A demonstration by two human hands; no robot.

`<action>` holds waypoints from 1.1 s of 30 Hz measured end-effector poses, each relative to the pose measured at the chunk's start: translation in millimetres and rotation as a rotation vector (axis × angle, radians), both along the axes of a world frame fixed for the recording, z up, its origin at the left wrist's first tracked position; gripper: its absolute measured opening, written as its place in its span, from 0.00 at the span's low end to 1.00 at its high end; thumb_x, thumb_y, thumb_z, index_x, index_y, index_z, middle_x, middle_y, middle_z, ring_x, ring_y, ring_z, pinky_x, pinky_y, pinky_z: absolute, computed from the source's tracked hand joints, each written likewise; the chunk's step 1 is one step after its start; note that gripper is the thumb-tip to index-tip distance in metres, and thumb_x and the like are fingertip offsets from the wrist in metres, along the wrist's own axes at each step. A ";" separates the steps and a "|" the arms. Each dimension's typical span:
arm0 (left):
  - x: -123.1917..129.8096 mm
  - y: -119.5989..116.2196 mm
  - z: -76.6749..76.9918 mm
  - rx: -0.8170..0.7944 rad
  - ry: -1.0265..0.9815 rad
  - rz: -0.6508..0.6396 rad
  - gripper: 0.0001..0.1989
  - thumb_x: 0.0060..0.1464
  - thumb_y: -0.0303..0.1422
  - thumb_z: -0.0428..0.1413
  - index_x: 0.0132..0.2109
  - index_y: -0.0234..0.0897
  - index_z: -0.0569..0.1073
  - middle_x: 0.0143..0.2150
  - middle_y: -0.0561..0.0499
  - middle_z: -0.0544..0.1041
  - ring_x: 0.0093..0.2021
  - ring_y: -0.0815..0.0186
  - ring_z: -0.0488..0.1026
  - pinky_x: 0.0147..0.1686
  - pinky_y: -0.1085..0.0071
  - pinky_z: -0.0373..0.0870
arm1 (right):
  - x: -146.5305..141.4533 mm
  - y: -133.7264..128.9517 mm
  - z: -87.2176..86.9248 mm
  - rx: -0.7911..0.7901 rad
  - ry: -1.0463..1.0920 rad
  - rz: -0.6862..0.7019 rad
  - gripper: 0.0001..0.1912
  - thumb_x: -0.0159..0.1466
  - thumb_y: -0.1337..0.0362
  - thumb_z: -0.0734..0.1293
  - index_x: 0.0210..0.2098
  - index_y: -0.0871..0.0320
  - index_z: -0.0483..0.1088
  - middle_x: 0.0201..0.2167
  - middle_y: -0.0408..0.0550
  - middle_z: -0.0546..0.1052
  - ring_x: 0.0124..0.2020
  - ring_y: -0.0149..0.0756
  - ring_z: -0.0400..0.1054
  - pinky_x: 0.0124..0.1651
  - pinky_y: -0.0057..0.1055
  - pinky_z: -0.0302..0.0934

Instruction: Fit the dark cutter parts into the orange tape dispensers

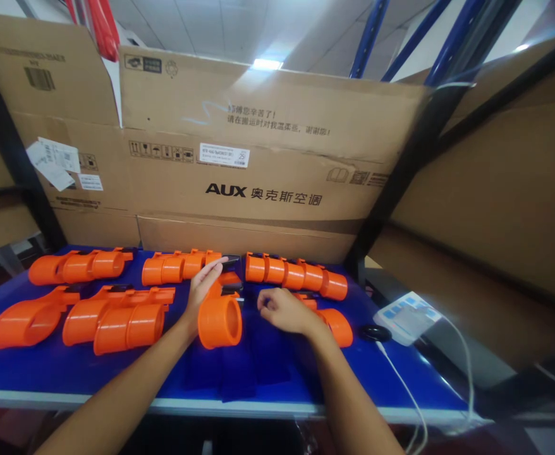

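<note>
My left hand (205,285) is at the middle of the blue table, wrapped at the side of an orange ring-shaped part (219,321) whose round opening faces right. A dark piece (231,260) shows at its fingertips. My right hand (280,308) is a little to the right, its fingers curled together in a pinch; whatever they hold is too small to make out. Beneath the hands lie dark blue flat pieces (239,370). Close by on the right is another orange ring (338,327), partly behind my right wrist.
Rows of orange rings stand at the left (76,266), front left (116,322) and back right (296,275). A black mouse-like object (375,333) and a white box (408,317) with cables sit at the right. A cardboard sheet (173,189) rises behind, between black posts.
</note>
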State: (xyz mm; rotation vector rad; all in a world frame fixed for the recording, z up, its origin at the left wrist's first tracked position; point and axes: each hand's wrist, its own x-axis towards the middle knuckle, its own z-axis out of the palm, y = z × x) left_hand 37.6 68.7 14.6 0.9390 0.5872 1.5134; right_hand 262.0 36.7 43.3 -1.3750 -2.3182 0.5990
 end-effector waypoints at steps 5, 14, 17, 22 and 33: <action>0.7 -2.9 3.4 0.018 0.018 0.008 0.26 0.51 0.45 0.66 0.52 0.35 0.79 0.50 0.42 0.80 0.45 0.58 0.79 0.43 0.68 0.75 | 0.7 -4.0 2.4 -0.042 -0.096 -0.004 0.08 0.53 0.74 0.65 0.30 0.58 0.74 0.20 0.39 0.72 0.22 0.30 0.62 0.26 0.25 0.48; 3.1 -14.6 8.0 0.035 0.156 0.064 0.26 0.49 0.46 0.67 0.51 0.36 0.76 0.33 0.52 0.76 0.20 0.72 0.71 0.17 0.76 0.63 | -10.2 -0.7 2.5 0.244 0.114 -0.092 0.07 0.66 0.65 0.63 0.37 0.58 0.74 0.20 0.39 0.70 0.22 0.31 0.63 0.26 0.25 0.52; 6.1 -15.8 8.5 0.040 0.164 0.060 0.25 0.48 0.45 0.68 0.50 0.37 0.75 0.35 0.52 0.75 0.18 0.75 0.69 0.16 0.77 0.61 | -20.2 -2.4 -0.2 0.337 0.258 -0.091 0.15 0.69 0.56 0.64 0.50 0.59 0.72 0.22 0.39 0.73 0.22 0.31 0.65 0.27 0.25 0.56; 9.3 -15.5 6.1 0.072 0.221 -0.008 0.25 0.49 0.45 0.67 0.51 0.36 0.75 0.36 0.52 0.75 0.17 0.76 0.67 0.16 0.76 0.60 | -31.8 -4.6 -9.2 0.463 0.280 -0.117 0.20 0.67 0.55 0.67 0.55 0.59 0.71 0.26 0.43 0.78 0.22 0.31 0.68 0.26 0.25 0.58; 12.6 -23.2 8.8 0.123 0.353 -0.166 0.23 0.49 0.41 0.69 0.48 0.34 0.76 0.32 0.53 0.76 0.19 0.76 0.64 0.19 0.77 0.61 | -32.6 -3.4 -17.2 0.629 0.230 -0.115 0.14 0.66 0.63 0.66 0.50 0.59 0.74 0.28 0.46 0.79 0.24 0.33 0.70 0.28 0.26 0.61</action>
